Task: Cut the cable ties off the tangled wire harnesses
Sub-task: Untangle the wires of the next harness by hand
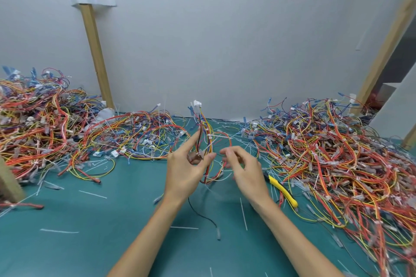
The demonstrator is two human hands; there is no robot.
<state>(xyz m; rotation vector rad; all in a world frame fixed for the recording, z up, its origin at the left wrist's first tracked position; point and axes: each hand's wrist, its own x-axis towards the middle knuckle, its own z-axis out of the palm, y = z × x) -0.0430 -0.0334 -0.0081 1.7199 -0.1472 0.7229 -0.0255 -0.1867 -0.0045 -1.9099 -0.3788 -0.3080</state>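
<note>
Teal desk [112,220] w/ pale grey wall [225,29] behind; 2 wooden posts lean up it, left post [90,40] & right post [387,40]. Task item: 1 wire harness [208,132], held upright over desk centre btwn the two hands. It's a thin bundle of red, yellow, orange, blue & black wires w/ a white connector [197,104] on top, a small white cable tie [209,136] round the bundle partway down, a red loop bulging to its right & loose ends hanging below the hands. Left hand [186,168] pinches the bundle btwn thumb & curled fingers, index finger straight, pointing up alongside the wires. Right hand [246,171] is just beside the red loop, fingers loosely curled; blurred, so can't tell if it grips a wire or nothing. 3 heaps of like harnesses on the desk: left heap [33,123], big; middle heap [139,132], smaller; right heap [337,164], biggest. 1 yellow-handled tool [284,191] lies on the desk just right of the right hand, at the right heap's edge. Cut white tie strips [243,213] are scattered all over the desk, too many to count. 1 black wire [203,216] trails below the left wrist.
</note>
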